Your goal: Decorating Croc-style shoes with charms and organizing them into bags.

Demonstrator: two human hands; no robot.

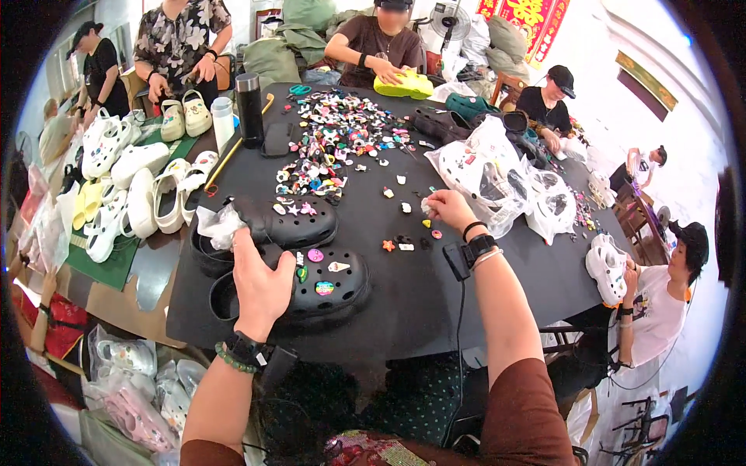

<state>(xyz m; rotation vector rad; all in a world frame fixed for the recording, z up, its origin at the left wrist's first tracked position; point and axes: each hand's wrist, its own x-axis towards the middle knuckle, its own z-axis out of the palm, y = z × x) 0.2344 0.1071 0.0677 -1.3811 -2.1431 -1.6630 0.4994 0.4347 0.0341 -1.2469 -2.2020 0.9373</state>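
Left hand (260,283) clamped on black clog (330,287) | right hand (449,208) outstretched, pinching small charm (426,206)

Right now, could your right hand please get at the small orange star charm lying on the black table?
Probably yes. The right hand hovers just beyond the orange star charm, which lies in the open on the black table. Only a few loose charms sit around it, and the left hand rests on the black clog.

Bright, even indoor light; faint glare on the black table (482,295) and far right plastic bags (486,175). Fisheye bending and dark vignette at edges; rim soft.
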